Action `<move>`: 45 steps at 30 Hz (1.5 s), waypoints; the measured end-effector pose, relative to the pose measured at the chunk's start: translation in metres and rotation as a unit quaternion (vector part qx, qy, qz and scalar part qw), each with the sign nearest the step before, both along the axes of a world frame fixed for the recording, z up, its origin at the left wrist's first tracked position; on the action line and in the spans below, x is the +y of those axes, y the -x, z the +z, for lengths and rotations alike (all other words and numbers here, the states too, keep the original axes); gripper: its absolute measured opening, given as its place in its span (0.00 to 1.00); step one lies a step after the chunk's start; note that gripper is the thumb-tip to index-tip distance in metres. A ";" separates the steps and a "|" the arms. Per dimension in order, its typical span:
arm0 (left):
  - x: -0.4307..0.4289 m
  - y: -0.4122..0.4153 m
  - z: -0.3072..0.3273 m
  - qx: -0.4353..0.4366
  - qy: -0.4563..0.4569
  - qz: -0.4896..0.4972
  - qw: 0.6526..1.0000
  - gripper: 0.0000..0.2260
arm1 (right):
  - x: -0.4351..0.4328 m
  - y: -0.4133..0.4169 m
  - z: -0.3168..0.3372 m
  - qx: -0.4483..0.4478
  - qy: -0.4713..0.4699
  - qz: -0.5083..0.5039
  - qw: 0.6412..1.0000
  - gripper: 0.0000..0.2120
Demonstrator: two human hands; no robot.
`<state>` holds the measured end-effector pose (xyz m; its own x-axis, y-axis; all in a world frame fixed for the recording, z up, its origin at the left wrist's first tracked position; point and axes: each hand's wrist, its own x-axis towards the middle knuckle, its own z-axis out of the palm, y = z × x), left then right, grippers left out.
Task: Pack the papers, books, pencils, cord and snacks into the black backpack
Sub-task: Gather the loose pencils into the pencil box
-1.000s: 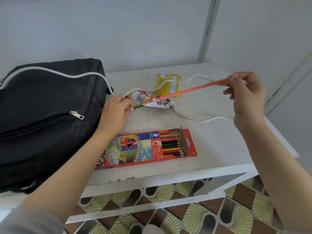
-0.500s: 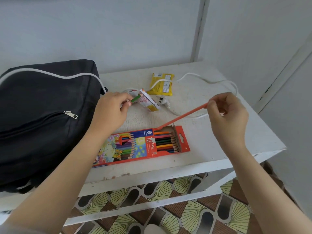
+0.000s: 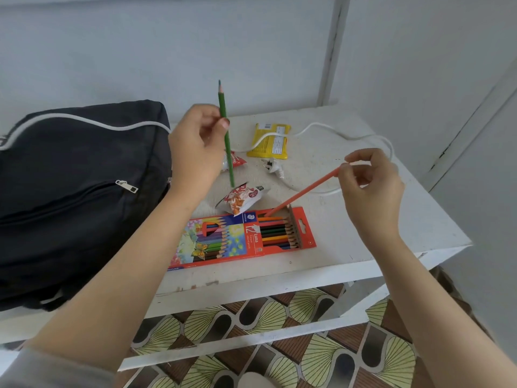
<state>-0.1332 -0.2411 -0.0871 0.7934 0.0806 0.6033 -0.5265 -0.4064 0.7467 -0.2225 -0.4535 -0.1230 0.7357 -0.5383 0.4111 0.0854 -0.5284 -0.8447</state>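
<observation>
The black backpack (image 3: 72, 197) lies zipped on the left of the white table (image 3: 363, 236). My left hand (image 3: 195, 152) pinches a green pencil (image 3: 226, 133), held upright above the table. My right hand (image 3: 369, 189) pinches the end of an orange pencil (image 3: 305, 191) whose tip sits in the open end of the red pencil box (image 3: 243, 239). A white cord (image 3: 321, 130) with its plug (image 3: 272, 166) loops across the table and over the backpack. A yellow snack packet (image 3: 270, 141) lies under the cord; two red-white snack packets (image 3: 240, 197) lie near the box.
The table's front edge and right corner are close to my right arm. Below is a white lower rail and a patterned tile floor (image 3: 307, 354). A grey wall stands behind the table.
My left hand has lifted the green pencil up and turned it upright. My right hand has pushed the orange pencil's tip into the open box. A red-white snack packet now lies nearer the box.
</observation>
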 end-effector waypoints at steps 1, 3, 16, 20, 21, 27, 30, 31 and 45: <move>-0.005 0.002 0.003 -0.008 0.031 -0.018 0.999 0.03 | 0.001 0.000 -0.002 -0.001 -0.012 -0.002 1.000 0.03; -0.015 0.007 0.006 -0.023 0.067 -0.046 0.996 0.02 | 0.003 0.001 -0.007 -0.002 -0.025 -0.006 1.000 0.04; -0.043 0.020 -0.020 -0.002 0.006 -0.119 0.993 0.04 | 0.020 0.013 -0.041 0.140 0.189 0.066 0.970 0.50; -0.046 0.016 -0.024 0.000 -0.001 -0.136 0.991 0.04 | 0.015 0.012 -0.049 0.142 0.188 0.050 0.970 0.45; -0.047 0.016 -0.026 -0.001 -0.002 -0.140 0.990 0.04 | 0.014 0.012 -0.052 0.148 0.187 0.050 0.970 0.45; -0.051 0.014 -0.034 -0.003 -0.041 -0.178 0.983 0.05 | 0.007 0.013 -0.064 0.175 0.180 0.040 0.967 0.44; -0.054 0.013 -0.039 0.008 -0.090 -0.194 0.977 0.04 | 0.006 0.015 -0.067 0.181 0.183 0.030 0.966 0.43; -0.055 0.012 -0.040 0.015 -0.101 -0.199 0.975 0.04 | 0.007 0.016 -0.067 0.184 0.185 0.026 0.965 0.43; -0.087 0.005 -0.039 0.121 -0.208 -0.264 0.934 0.08 | 0.010 0.023 -0.071 0.211 0.184 -0.001 0.960 0.39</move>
